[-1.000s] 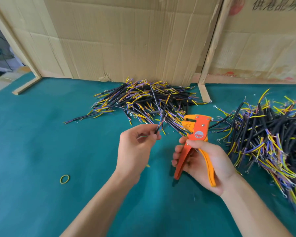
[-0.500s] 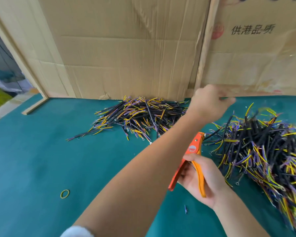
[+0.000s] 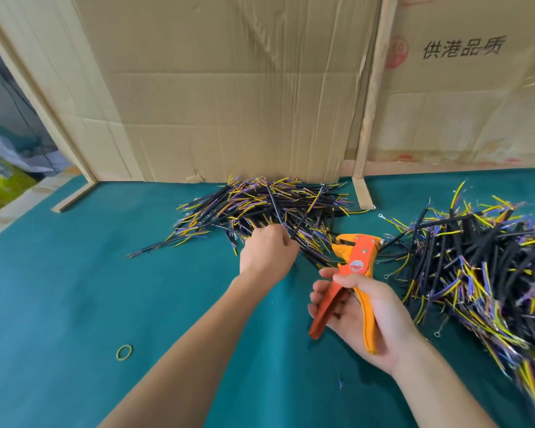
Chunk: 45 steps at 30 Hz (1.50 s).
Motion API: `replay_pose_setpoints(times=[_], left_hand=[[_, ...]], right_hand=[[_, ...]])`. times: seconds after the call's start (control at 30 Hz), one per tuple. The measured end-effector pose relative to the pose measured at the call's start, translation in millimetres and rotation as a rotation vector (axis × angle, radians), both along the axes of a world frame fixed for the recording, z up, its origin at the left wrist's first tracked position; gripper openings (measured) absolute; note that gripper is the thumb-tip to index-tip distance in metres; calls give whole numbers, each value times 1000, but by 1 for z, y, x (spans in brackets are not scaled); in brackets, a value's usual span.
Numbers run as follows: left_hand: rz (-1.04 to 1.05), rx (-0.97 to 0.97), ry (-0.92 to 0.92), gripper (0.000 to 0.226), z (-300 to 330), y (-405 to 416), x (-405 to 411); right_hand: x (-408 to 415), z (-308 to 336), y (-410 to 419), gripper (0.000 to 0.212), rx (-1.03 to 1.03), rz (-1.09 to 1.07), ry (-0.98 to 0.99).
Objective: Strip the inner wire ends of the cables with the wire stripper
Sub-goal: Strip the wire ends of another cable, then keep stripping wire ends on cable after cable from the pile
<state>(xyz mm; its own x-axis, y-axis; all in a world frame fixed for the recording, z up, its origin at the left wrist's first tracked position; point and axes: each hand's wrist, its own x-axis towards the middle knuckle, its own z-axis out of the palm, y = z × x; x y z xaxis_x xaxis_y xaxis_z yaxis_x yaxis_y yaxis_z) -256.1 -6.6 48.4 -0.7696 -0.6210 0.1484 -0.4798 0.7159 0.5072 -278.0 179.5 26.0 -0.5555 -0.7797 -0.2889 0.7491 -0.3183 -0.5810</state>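
Note:
My right hand [image 3: 376, 316] grips the handles of an orange wire stripper [image 3: 356, 257], whose jaws point up and left with nothing in them. My left hand [image 3: 267, 254] rests at the near edge of the middle pile of black cables [image 3: 260, 205], which have yellow and purple inner wires. Its fingers are pinched on one black cable [image 3: 298, 225] that sticks up from the pile. A larger heap of the same cables [image 3: 482, 267] lies to the right of the stripper.
The green table mat [image 3: 74, 288] carries a yellow rubber band [image 3: 124, 352] at the near left and small wire scraps [image 3: 340, 383]. Cardboard sheets [image 3: 229, 88] and a wooden post [image 3: 368, 118] stand along the back edge.
My left hand held a cable by the stripper, reached across toward the right heap, then came back to the middle pile and pinched a cable. My right hand kept the stripper.

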Motion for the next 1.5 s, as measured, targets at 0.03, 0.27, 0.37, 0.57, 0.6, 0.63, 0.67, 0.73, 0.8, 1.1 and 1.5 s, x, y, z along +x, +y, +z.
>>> replay_pose_setpoints(times=[0.03, 0.27, 0.37, 0.57, 0.6, 0.63, 0.67, 0.73, 0.8, 1.1, 1.5], left_hand=[[-28, 20, 43, 12, 0, 3, 8], [-257, 188, 207, 16, -24, 25, 88], [-281, 250, 249, 16, -32, 33, 103], [-276, 333, 287, 16, -36, 36, 112], [-295, 351, 262, 14, -36, 35, 113], [-326, 372, 235, 10, -35, 35, 113], [-357, 386, 212, 8, -33, 35, 113], [-397, 338, 203, 20, -26, 35, 106], [-411, 340, 231, 30, -18, 35, 94], [-267, 934, 615, 15, -3, 46, 57], [-215, 1141, 694, 8, 1, 38, 58]], right_hand=[[-1, 0, 0, 43, 0, 2, 18], [-13, 3, 5, 52, -70, -83, 177], [-20, 4, 11, 50, -121, -81, 227], [-26, 3, 20, 56, -128, -43, 290], [-26, 3, 20, 55, -141, -29, 284], [-25, 3, 21, 53, -155, -9, 280], [-24, 4, 21, 53, -167, 13, 284], [-23, 5, 20, 56, -183, 55, 311], [-22, 6, 19, 57, -188, 94, 343], [-21, 4, 17, 58, -146, 121, 388], [-18, 5, 16, 52, -73, 104, 406]])
